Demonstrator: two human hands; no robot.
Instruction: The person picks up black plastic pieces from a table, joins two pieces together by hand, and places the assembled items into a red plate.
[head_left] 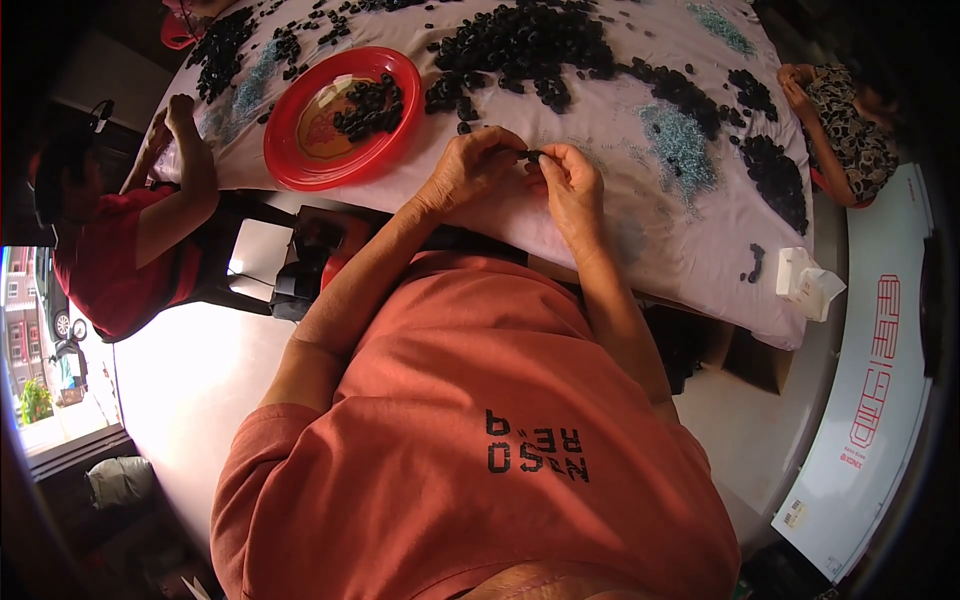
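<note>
My left hand (474,168) and my right hand (570,180) meet above the near edge of the cloth-covered table. Between their fingertips they pinch a small black piece (531,156), too small to tell its exact kind. Just beyond lies a large heap of similar black pieces (525,45). Left of my left hand stands a red plate (290,150) with a cluster of black pieces (370,108) in it. To the right of my right hand a pile of tiny light-blue pieces (680,150) is spread on the cloth.
A pale pink cloth (640,235) covers the table. More black pieces (775,185) lie at the right, near a white tissue box (800,278). One person (130,230) in red works at the left; another (850,125) in a patterned top sits at the right. A long white panel (880,370) stands at the right.
</note>
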